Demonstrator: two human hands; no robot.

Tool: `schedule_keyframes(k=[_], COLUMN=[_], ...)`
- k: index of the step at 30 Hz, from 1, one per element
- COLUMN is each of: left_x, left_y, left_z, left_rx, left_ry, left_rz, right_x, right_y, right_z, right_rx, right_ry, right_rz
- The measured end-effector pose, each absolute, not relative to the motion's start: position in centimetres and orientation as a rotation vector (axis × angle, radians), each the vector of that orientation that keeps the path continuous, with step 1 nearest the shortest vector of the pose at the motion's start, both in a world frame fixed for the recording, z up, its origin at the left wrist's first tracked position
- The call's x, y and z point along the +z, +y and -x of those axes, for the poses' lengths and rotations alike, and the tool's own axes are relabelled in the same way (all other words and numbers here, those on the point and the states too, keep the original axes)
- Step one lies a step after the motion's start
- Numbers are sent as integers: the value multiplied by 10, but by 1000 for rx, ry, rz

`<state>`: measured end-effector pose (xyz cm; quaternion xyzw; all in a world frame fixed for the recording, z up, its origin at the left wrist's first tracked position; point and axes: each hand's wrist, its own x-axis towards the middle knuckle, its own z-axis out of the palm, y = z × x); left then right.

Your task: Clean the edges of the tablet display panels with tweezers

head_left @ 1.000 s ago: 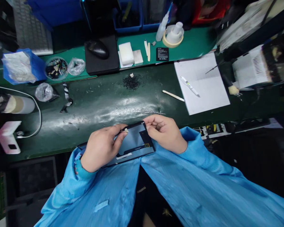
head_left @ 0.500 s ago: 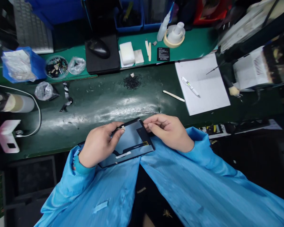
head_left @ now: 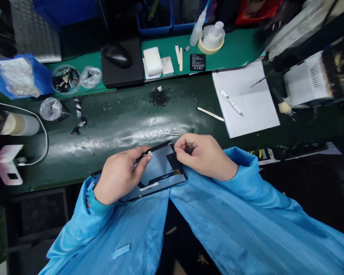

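Our left hand (head_left: pixel 119 176) has hardly shifted: it still clamps the dark panel (head_left: pixel 162 171) at the table's (head_left: pixel 117 122) near edge and hides its left end. Thin tweezers (head_left: pixel 172 133) just beyond are now partly covered by our right hand (head_left: pixel 205 156). Its fingers have curled into a tight pinch at the panel's far right corner, and we cannot tell what they pinch.

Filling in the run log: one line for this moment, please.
left hand: holds display panel | right hand: pinches its far corner | tweezers: on the mat, beyond the right hand
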<state>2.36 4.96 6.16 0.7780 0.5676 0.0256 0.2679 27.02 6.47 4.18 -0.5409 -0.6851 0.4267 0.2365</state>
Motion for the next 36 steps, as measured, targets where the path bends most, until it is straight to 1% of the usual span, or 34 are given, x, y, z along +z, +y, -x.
schedule_keyframes(k=[6,12,23,32,36], left_x=[66,67,62,53,46], left_y=[47,47,49,54,55], left_z=[-31,-31,-25,-13,-7], left_rx=[14,18,51,160,211], left_ry=[1554,1553,1552,1511,1465], left_rz=[-2179,-2168,-2086,-1846,-1776], right_x=[48,43,27,25,25], right_y=[67,60,50,53,54], right_z=[-262,-260,-265,-275,-272], right_rx=[869,789,984,1302,1398], right_ry=[-2057,-1988,-1776,-1643,-1547], right_rz=[1650,1621,1525,1328,1344])
